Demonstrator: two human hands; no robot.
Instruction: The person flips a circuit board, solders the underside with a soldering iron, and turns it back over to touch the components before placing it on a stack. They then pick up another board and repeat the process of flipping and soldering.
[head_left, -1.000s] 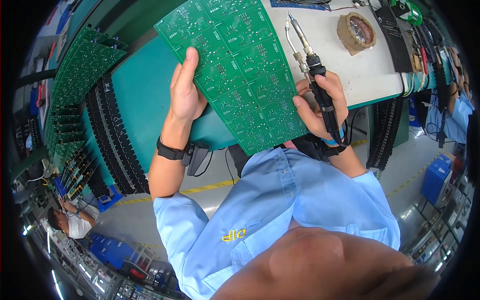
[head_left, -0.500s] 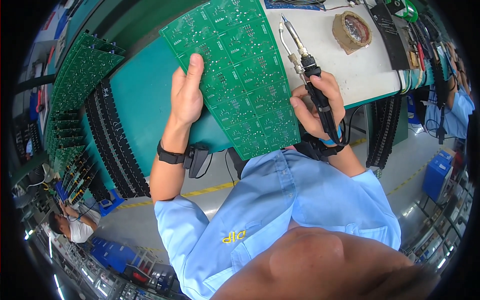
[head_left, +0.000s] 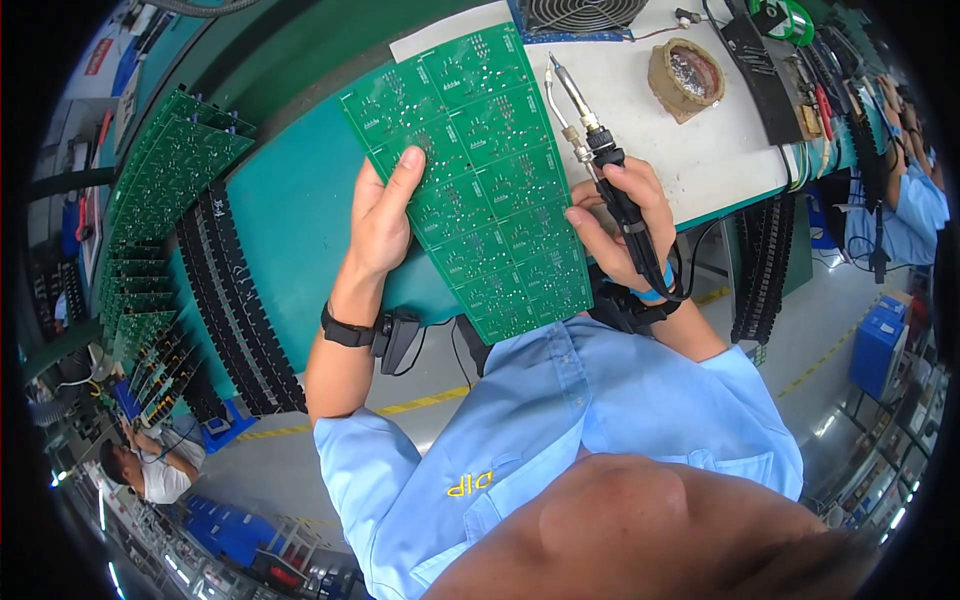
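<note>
A large green circuit board panel, divided into several repeated sections, is held up in front of me over the bench edge. My left hand grips its left edge, thumb lying on the face; the other fingers are hidden behind it. My right hand is wrapped round a black soldering iron with a thin side tube running beside its metal tip. That tip points up and away, beside the panel's right edge and apart from it. Fingers of the right hand also meet the panel's right edge.
A fan with a round grille stands at the far edge. Nearby sit a brown pot and a green solder spool. Black slotted racks and upright green boards line the left. Other people work at both sides.
The panel has come slightly down toward me with both hands. The soldering iron has shifted a little left and down, and more of the fan shows.
</note>
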